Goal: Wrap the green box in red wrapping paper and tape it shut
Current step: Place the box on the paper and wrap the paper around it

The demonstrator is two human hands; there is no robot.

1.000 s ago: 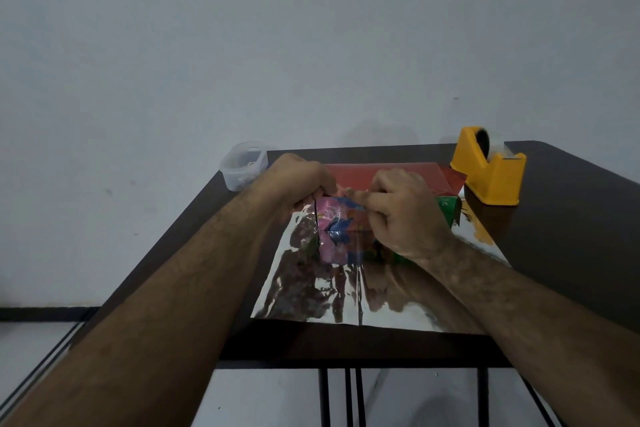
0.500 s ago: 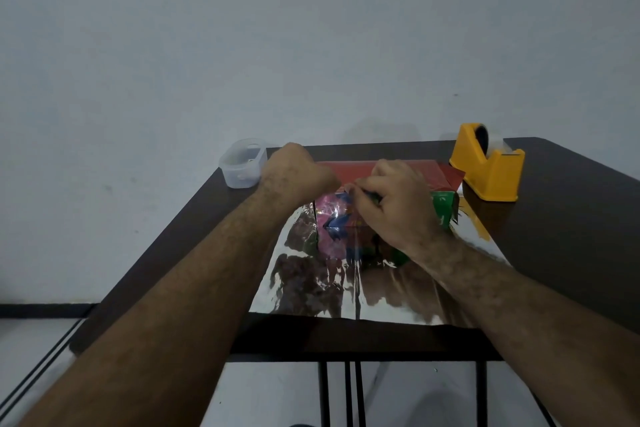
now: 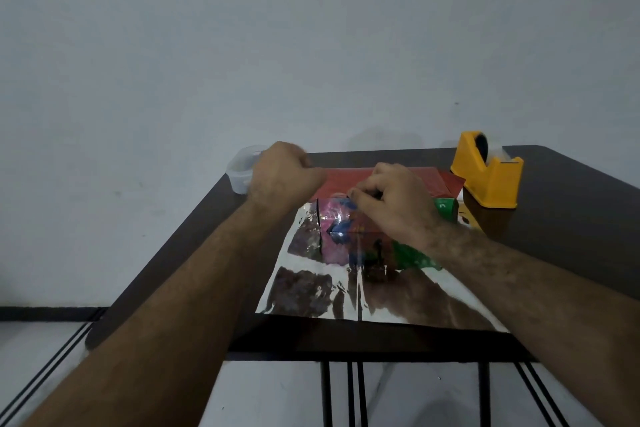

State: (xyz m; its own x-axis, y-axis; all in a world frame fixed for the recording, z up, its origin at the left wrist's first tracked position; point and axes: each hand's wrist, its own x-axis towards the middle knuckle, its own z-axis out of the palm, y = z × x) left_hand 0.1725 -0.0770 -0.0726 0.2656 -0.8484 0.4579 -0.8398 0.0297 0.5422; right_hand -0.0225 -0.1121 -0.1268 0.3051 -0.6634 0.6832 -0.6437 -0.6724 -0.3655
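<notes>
The green box (image 3: 445,209) lies on the dark table (image 3: 571,225), mostly covered; only its right end shows. The wrapping paper's red side (image 3: 429,180) is folded over the box top, and its shiny silver inner side (image 3: 346,295) spreads toward me. My right hand (image 3: 391,204) rests on the box top, thumb and fingers pinched on the paper's edge. My left hand (image 3: 284,177) is a blurred closed fist just left of the box, off the paper; I see nothing in it.
A yellow tape dispenser (image 3: 488,180) stands to the right of the box at the back of the table. A clear plastic container (image 3: 242,170) sits at the back left corner, partly behind my left hand. The wall is close behind.
My left hand has left the box's left end and moved left and back toward the container. My right hand has stayed pinched on the paper on the box top.
</notes>
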